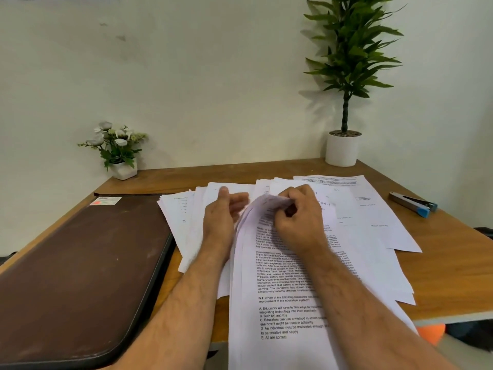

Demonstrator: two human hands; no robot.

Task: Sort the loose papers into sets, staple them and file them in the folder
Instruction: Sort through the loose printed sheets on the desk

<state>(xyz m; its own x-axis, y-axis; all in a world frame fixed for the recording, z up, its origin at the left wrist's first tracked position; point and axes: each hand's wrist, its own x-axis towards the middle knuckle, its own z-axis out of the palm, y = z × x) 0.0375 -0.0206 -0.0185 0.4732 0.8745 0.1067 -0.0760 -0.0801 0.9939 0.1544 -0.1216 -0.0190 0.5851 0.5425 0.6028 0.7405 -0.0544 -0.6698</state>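
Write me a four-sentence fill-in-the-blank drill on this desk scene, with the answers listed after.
1. The right hand pinches the curled top edge of a printed ____ from the loose white papers.
2. The closed brown leather folder lies to the ____ of the papers.
3. The grey and blue stapler lies on the wooden ____.
4. The tall green plant stands in a ____ pot.

Answers: sheet; left; table; white
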